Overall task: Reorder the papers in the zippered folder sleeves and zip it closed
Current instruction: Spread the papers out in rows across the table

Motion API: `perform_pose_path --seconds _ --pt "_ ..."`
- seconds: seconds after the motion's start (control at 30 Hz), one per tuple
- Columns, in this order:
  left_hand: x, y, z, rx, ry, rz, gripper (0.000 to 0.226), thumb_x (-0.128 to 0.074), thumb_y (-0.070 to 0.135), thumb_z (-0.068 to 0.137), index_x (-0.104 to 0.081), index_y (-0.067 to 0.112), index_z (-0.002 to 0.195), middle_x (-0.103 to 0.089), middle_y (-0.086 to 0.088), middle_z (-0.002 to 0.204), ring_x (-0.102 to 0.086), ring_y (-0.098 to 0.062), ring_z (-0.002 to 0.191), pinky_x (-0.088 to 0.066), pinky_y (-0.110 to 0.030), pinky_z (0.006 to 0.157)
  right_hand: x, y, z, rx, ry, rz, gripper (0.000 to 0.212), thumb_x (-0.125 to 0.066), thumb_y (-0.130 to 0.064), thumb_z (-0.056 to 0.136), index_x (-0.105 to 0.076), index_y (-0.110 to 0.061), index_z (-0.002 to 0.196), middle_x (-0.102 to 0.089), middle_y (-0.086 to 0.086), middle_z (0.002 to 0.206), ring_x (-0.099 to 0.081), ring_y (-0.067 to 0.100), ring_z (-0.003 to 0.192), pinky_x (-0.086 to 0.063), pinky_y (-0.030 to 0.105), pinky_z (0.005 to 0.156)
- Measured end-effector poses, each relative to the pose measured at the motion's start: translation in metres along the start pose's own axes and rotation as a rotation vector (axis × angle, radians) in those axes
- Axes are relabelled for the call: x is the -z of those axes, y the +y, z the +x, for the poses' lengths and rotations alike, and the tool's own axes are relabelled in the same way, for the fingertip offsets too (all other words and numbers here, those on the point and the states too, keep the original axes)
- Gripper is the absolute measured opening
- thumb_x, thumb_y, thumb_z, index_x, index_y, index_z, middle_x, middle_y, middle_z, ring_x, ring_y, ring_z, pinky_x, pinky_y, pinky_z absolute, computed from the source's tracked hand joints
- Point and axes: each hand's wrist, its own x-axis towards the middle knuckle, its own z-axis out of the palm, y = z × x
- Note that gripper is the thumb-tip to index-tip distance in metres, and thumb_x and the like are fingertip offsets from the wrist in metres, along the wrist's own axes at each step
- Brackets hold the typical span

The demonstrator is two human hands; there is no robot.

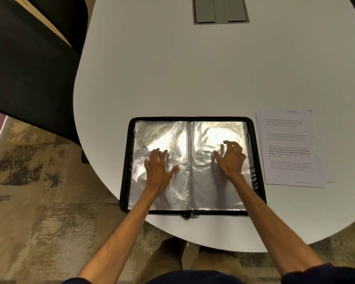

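Plastic sleeves (162, 136): clear, shiny and creased; the two facing up seem to hold no sheet.
Folder (125, 171): black-edged, lying open flat at the near edge of the desk (193, 68), with its spine (191, 160) running away from the person.
Papers (289, 148): a loose stack of printed sheets on the desk just right of the folder, outside it.
Left hand (159, 169): flat on the left sleeve, fingers spread, pressing it down.
Right hand (232, 158): on the right sleeve with fingers arched and tips on the film; I cannot tell whether it pinches the film or only touches it.
Zip pulls (190, 215): together at the middle of the near edge, with the zip undone all round.
Done, as I judge it: the folder is open and the sheets appear to be out.
Left to do: put the papers into the sleeves in the new order, fold the folder shut and run the zip round. That is most of the task.
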Motion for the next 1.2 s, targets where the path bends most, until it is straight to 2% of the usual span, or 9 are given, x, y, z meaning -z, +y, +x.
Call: perform_pose_path --seconds 0.13,0.23,0.3,0.4,0.47,0.6,0.83,1.0,1.2 --pt "-0.015 0.029 -0.015 -0.234 -0.128 0.074 0.1 -0.048 0.085 0.074 -0.021 0.031 0.154 -0.007 -0.005 0.164 0.001 -0.018 0.152 -0.001 -0.054 0.121 -0.003 -0.019 0.029 0.055 -0.124 -0.036 0.059 -0.066 -0.046 0.087 -0.049 -0.019 0.136 -0.041 0.01 0.143 -0.033 0.028 0.135 -0.026 0.048 0.107" --pt "-0.024 0.03 -0.025 -0.128 -0.143 0.07 0.096 -0.046 0.082 0.079 -0.02 0.029 0.155 -0.004 -0.002 0.164 0.004 -0.018 0.152 0.001 -0.053 0.12 0.001 -0.024 0.042 -0.071 -0.1 0.05 0.053 -0.066 -0.042 0.087 -0.052 -0.019 0.132 -0.042 0.011 0.141 -0.034 0.03 0.135 -0.029 0.051 0.106" --pt "-0.023 0.021 -0.024 0.005 -0.111 0.017 0.077 -0.046 0.066 0.091 -0.024 0.025 0.153 -0.009 -0.005 0.163 -0.001 -0.022 0.151 -0.003 -0.054 0.121 0.005 -0.018 0.045 -0.135 -0.062 0.057 0.048 -0.066 -0.038 0.087 -0.054 -0.019 0.129 -0.044 0.012 0.14 -0.036 0.031 0.133 -0.03 0.051 0.105" --pt "-0.012 0.004 -0.01 0.074 0.066 0.041 0.04 -0.047 0.023 0.101 -0.043 0.019 0.14 -0.033 -0.013 0.152 -0.026 -0.031 0.144 -0.027 -0.058 0.113 0.012 0.0 0.042 -0.162 0.011 -0.04 0.043 -0.065 -0.035 0.088 -0.056 -0.017 0.126 -0.044 0.013 0.139 -0.037 0.033 0.132 -0.032 0.051 0.105" --pt "-0.002 -0.011 0.003 0.217 0.16 0.081 0.04 -0.046 0.008 0.097 -0.045 0.014 0.137 -0.036 -0.016 0.149 -0.03 -0.033 0.141 -0.03 -0.057 0.11 0.016 0.01 0.04 -0.243 0.063 -0.093 0.048 -0.065 -0.035 0.088 -0.053 -0.015 0.13 -0.043 0.016 0.14 -0.037 0.035 0.131 -0.031 0.052 0.104" --pt "0.015 -0.035 0.024 0.53 0.131 0.033 0.06 -0.054 0.029 0.098 -0.032 0.007 0.148 -0.024 -0.019 0.156 -0.017 -0.036 0.145 -0.019 -0.061 0.112 0.019 0.023 0.042 -0.379 0.093 -0.125 0.063 -0.067 -0.038 0.086 -0.044 -0.012 0.139 -0.04 0.017 0.142 -0.034 0.037 0.132 -0.031 0.054 0.104" --pt "0.021 -0.043 0.037 0.627 0.095 -0.067 0.079 -0.059 0.039 0.094 -0.019 0.004 0.151 -0.013 -0.027 0.156 -0.01 -0.041 0.146 -0.016 -0.06 0.113 0.021 0.023 0.051 -0.48 0.145 -0.06 0.066 -0.068 -0.038 0.085 -0.041 -0.01 0.139 -0.037 0.017 0.143 -0.034 0.036 0.131 -0.031 0.051 0.104" --pt "0.022 -0.042 0.038 0.604 0.099 -0.026 0.077 -0.061 0.041 0.092 -0.023 0.003 0.148 -0.022 -0.027 0.151 -0.017 -0.043 0.141 -0.022 -0.061 0.109 0.022 0.025 0.054 -0.545 0.132 -0.052 0.068 -0.067 -0.043 0.085 -0.04 -0.013 0.14 -0.038 0.016 0.143 -0.033 0.035 0.131 -0.029 0.05 0.104" --pt "0.026 -0.04 0.039 0.594 0.106 -0.006 0.067 -0.064 0.038 0.089 -0.034 0.006 0.14 -0.032 -0.026 0.141 -0.027 -0.042 0.131 -0.029 -0.058 0.102 0.022 0.027 0.054 -0.532 0.107 -0.03 0.062 -0.066 -0.038 0.085 -0.042 -0.015 0.138 -0.039 0.016 0.141 -0.035 0.035 0.129 -0.031 0.049 0.103"
